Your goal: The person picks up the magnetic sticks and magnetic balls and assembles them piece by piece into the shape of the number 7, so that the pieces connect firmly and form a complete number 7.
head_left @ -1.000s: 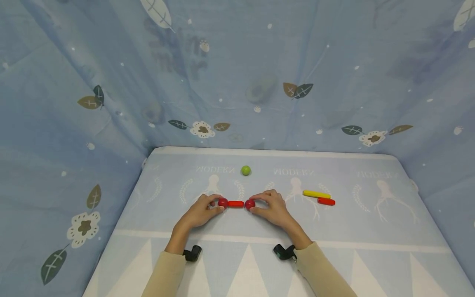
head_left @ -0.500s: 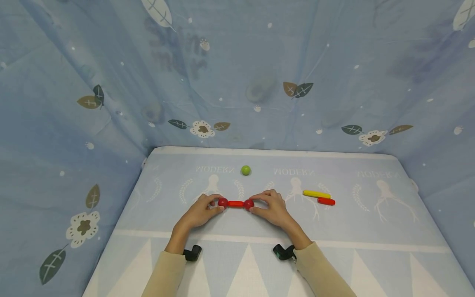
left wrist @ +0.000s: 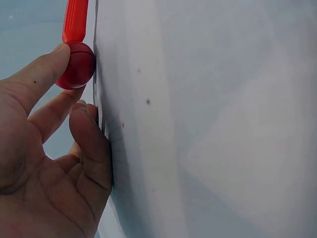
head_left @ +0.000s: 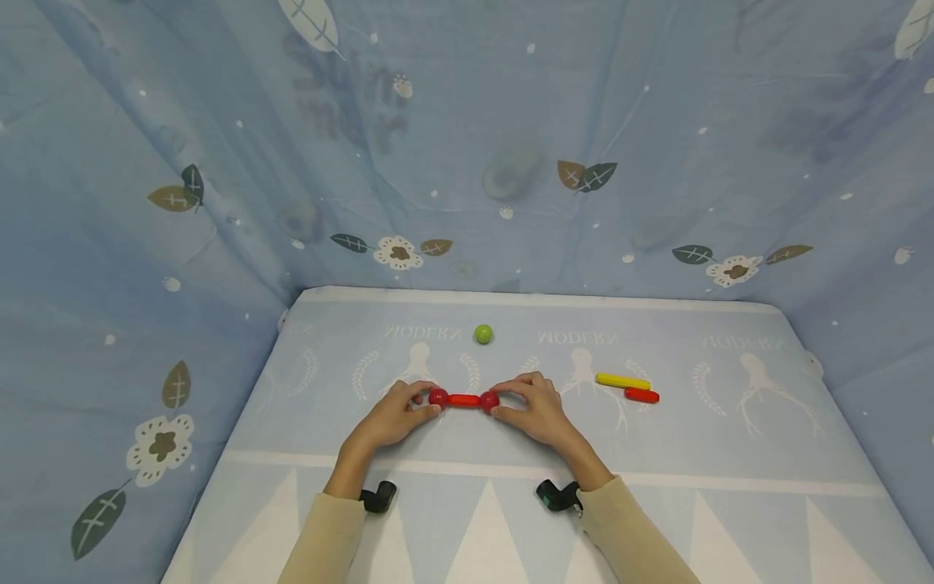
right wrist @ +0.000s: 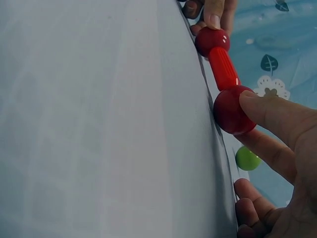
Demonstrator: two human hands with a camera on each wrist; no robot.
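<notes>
On the table, a short red rod (head_left: 463,401) lies between two dark red balls and touches both, so the three form a dumbbell shape. The left hand (head_left: 395,415) pinches the left red ball (left wrist: 79,67) between thumb and forefinger; its other fingers curl loosely near the cloth. At the opposite end, the right hand (head_left: 536,410) pinches the right red ball (right wrist: 233,110) with thumb and forefinger. Ridges run along the rod (left wrist: 76,20) in the left wrist view. Whether a magnet or a peg joins the pieces cannot be seen.
Beyond the hands sits a green ball (head_left: 483,334). To the right lie a yellow rod (head_left: 623,381) and another red rod (head_left: 642,396), close together. A patterned cloth covers the table (head_left: 467,478), and blue fabric (head_left: 467,162) hangs behind and at both sides.
The right hand has moved its red ball slightly left, closing the small gap to the red rod. During the last half second almost nothing has moved.
</notes>
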